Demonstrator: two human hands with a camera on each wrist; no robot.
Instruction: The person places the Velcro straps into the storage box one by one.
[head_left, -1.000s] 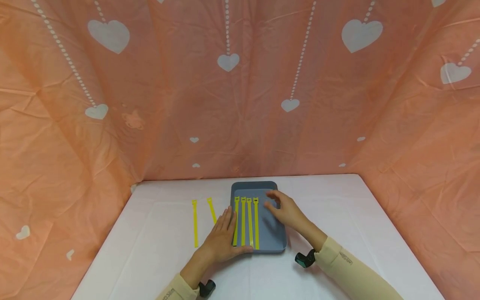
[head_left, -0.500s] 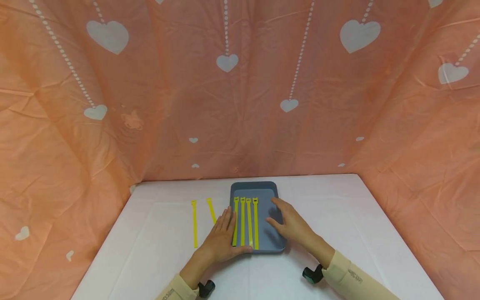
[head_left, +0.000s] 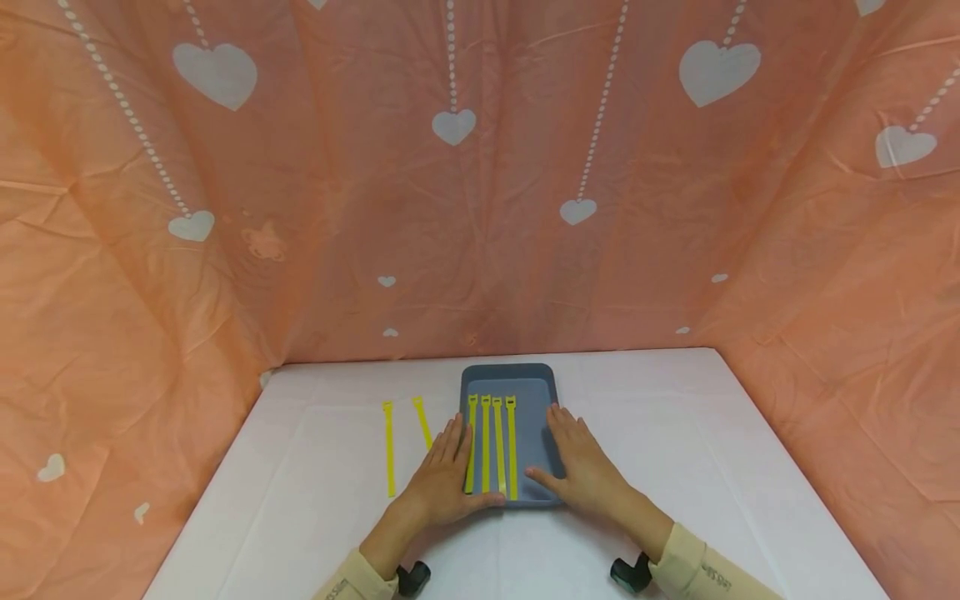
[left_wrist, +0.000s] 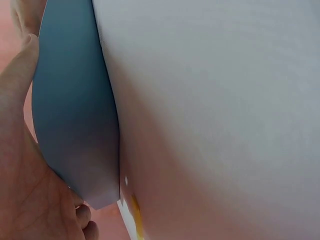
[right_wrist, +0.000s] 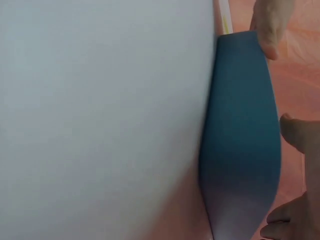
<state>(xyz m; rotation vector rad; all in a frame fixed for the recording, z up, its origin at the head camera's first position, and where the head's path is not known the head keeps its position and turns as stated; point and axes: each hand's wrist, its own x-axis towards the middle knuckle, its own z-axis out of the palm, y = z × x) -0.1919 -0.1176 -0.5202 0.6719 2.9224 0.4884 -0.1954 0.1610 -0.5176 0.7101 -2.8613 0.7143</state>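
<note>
A blue-grey tray [head_left: 510, 373] lies on the white table, with several yellow strips [head_left: 498, 446] side by side in its left half. My left hand [head_left: 447, 471] lies flat against the tray's left side, fingers straight, thumb along the front rim. My right hand [head_left: 585, 471] rests flat on the tray's right side, fingers straight, thumb on the front corner. The left wrist view shows the tray's outer wall [left_wrist: 75, 125] against my palm [left_wrist: 25, 200]. In the right wrist view the tray wall [right_wrist: 245, 125] stands beside my fingers [right_wrist: 295, 135].
Two more yellow strips [head_left: 389, 446] [head_left: 423, 421] lie on the white table [head_left: 712, 433] left of the tray. Orange cloth with white hearts [head_left: 480, 208] hangs behind and along both sides of the table.
My right hand has drawn back from the tray's far right part to its near right side and settled flat there. The left hand, tray and strips have not moved.
</note>
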